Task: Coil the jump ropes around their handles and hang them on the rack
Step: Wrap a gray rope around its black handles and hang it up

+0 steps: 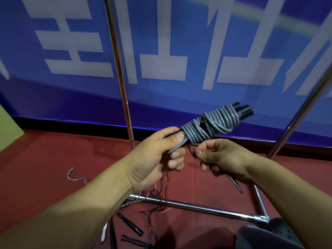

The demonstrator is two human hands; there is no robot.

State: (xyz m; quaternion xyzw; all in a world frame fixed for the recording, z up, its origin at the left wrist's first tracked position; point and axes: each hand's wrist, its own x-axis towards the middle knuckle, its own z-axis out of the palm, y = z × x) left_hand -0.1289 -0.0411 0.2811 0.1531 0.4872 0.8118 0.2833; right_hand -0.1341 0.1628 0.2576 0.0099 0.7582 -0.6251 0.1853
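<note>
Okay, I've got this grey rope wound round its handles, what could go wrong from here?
The grey rope has a free tail under the left hand thumb; untucked, the coil may unwind. The right hand pinches near that end, so a slip could loosen turns. Loose ropes on the floor by the rack's base bar could snag feet.

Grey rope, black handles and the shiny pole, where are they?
grey rope [206,129]: head view, on the wound coils.
black handles [244,110]: head view, on the bare tips.
shiny pole [119,69]: head view, on its upright shaft.

Blue banner [179,108] with white lettering behind red carpet [45,159]
</note>
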